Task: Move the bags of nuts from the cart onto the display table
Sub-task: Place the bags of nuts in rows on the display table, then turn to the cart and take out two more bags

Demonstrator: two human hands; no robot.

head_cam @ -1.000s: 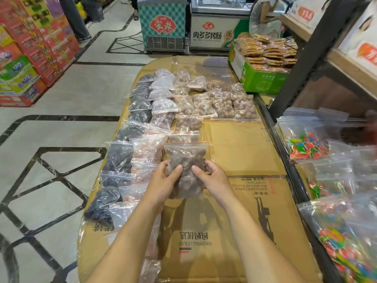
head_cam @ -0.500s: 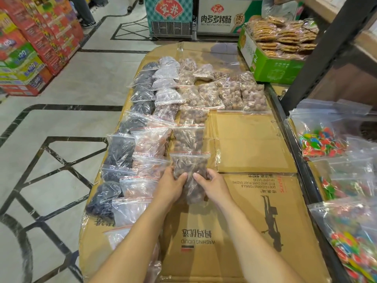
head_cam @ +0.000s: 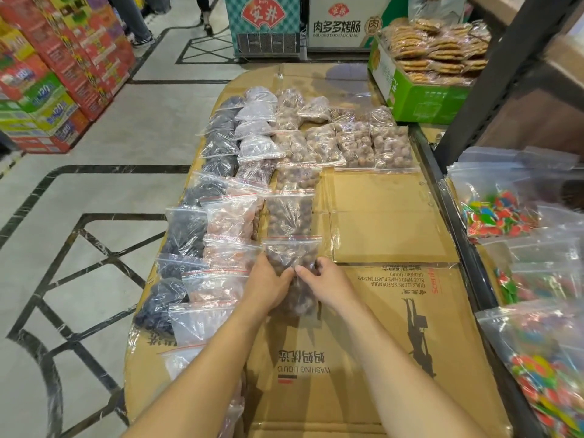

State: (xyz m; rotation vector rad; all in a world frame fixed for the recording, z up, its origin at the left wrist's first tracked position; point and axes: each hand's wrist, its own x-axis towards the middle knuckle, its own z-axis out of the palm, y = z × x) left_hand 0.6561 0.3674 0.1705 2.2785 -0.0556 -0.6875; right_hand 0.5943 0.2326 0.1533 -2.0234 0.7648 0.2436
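A clear zip bag of brown nuts [head_cam: 292, 256] lies on the cardboard-covered display table [head_cam: 388, 314], at the near end of the third column of bags. My left hand [head_cam: 268, 284] grips its left side and my right hand [head_cam: 327, 284] grips its right side, thumbs almost meeting on top. Just beyond it lies another bag of brown nuts [head_cam: 289, 213]. Left of them run columns of pinkish bags [head_cam: 232, 214] and dark bags [head_cam: 186, 229]. The cart is not in view.
More bags of round nuts [head_cam: 392, 147] fill the table's far end. A green box of stacked biscuits [head_cam: 423, 99] stands at the far right corner. A dark metal shelf frame [head_cam: 455, 222] with bags of colourful candy [head_cam: 499, 213] borders the right side. Floor lies to the left.
Both hands have lowered the bag of nuts from above the table down onto the cardboard, just behind the previous bag in the column.
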